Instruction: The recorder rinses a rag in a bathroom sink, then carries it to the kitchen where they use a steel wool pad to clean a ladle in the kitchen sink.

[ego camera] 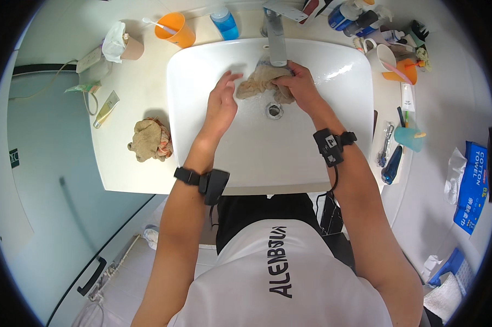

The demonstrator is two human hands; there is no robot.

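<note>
In the white washbasin (pixel 246 159), a wet tan cloth (pixel 262 79) hangs beneath the metal faucet (pixel 277 45). My right hand (pixel 301 88) pinches the cloth at its right side between thumb and fingers. To the left of the cloth, my left hand (pixel 223 102) hovers over the basin with its fingers apart and holds nothing. The round drain (pixel 274 110) lies just below the cloth. A second, bunched tan cloth (pixel 148 139) with orange patches rests on the counter, left of the basin.
Along the back stand an orange cup (pixel 175 30) with a toothbrush and a blue bottle (pixel 225 24). Several pump bottles (pixel 352 18) and a white mug (pixel 381 55) crowd the right corner. Tubes (pixel 107 109) lie at left. A blue towel pack (pixel 471 188) is at far right.
</note>
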